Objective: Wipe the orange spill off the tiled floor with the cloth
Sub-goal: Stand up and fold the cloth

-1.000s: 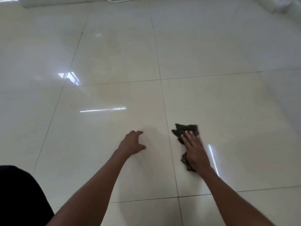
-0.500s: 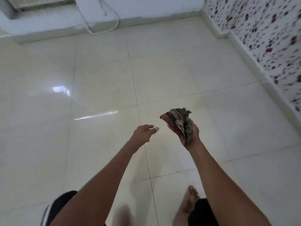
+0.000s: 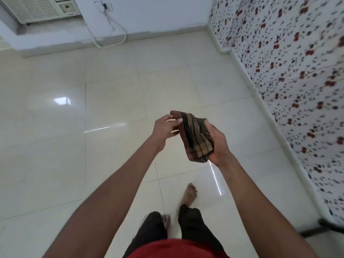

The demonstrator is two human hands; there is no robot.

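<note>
head view — my left hand (image 3: 164, 128) pinches the cloth's (image 3: 195, 138) far corner, my right hand (image 3: 217, 144) grips it above the tiled floor (image 3: 111, 101).

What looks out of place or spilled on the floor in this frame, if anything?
No orange spill shows on the tiled floor; the visible tiles carry only light reflections. The cloth is off the floor, crumpled between the left hand and right hand. A white cable loops loosely from the wall to the floor edge.

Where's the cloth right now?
In the head view the cloth is off the floor, held mid-frame between both hands: left hand pinches its top edge, right hand grips its right side.
</note>
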